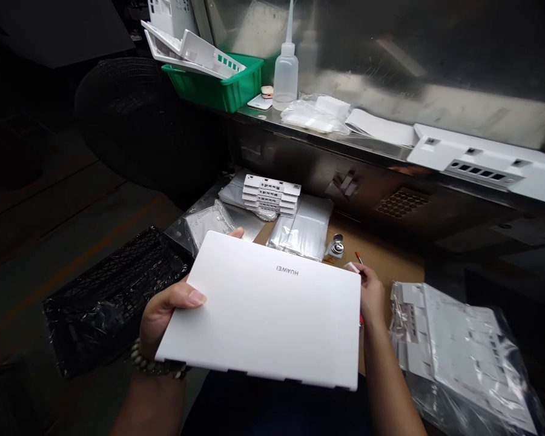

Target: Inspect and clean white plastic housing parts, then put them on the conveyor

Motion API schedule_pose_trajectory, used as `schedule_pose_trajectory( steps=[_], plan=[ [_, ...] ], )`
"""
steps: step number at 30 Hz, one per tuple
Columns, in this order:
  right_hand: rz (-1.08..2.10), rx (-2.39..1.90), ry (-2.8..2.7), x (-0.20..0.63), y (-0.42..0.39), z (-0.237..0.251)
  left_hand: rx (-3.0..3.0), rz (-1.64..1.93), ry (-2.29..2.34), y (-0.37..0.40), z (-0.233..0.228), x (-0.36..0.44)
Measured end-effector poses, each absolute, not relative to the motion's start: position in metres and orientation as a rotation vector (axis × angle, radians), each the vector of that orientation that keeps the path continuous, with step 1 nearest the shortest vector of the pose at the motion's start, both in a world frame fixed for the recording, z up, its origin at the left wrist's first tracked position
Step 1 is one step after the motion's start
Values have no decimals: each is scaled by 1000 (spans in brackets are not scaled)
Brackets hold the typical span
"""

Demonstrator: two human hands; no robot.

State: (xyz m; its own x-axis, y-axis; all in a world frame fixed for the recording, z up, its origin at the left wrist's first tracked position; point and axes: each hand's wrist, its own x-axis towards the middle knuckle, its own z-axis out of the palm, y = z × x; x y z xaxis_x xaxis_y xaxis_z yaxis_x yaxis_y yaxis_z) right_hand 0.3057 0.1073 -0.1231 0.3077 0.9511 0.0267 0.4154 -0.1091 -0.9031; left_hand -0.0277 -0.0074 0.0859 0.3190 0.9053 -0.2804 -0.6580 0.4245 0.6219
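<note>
A flat white laptop cover [263, 309] with upside-down HUAWEI lettering is held level in front of me over my lap. My left hand [166, 312] grips its left edge, thumb on top and a fingertip at the far corner. My right hand [371, 295] holds the right edge; something small and red shows by its fingers. A bead bracelet [152, 365] sits on my left wrist.
A black plastic-wrapped tray [113, 297] lies at left. Stacked white parts [271, 195] and clear bags [302, 230] sit on the cardboard beyond. Bagged white panels [463, 351] lie at right. The metal shelf [386, 148] carries a green bin [218, 82], squeeze bottle [285, 69] and long white part [485, 163].
</note>
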Motion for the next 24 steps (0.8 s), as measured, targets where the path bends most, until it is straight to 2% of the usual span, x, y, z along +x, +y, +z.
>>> schedule_pose_trajectory(
  steps=[6,11,14,24],
  plan=[
    [667,-1356,-1110,288,89,-36,492,978,817,-8,92,-24],
    [984,-1058,-1382,235,49,23,539,886,983,-5,89,-8],
    [1067,-916,-1556,207,37,31,554,825,977,-4,86,-2],
    [915,-864,-1653,196,33,34,533,766,952,-7,86,5]
  ],
)
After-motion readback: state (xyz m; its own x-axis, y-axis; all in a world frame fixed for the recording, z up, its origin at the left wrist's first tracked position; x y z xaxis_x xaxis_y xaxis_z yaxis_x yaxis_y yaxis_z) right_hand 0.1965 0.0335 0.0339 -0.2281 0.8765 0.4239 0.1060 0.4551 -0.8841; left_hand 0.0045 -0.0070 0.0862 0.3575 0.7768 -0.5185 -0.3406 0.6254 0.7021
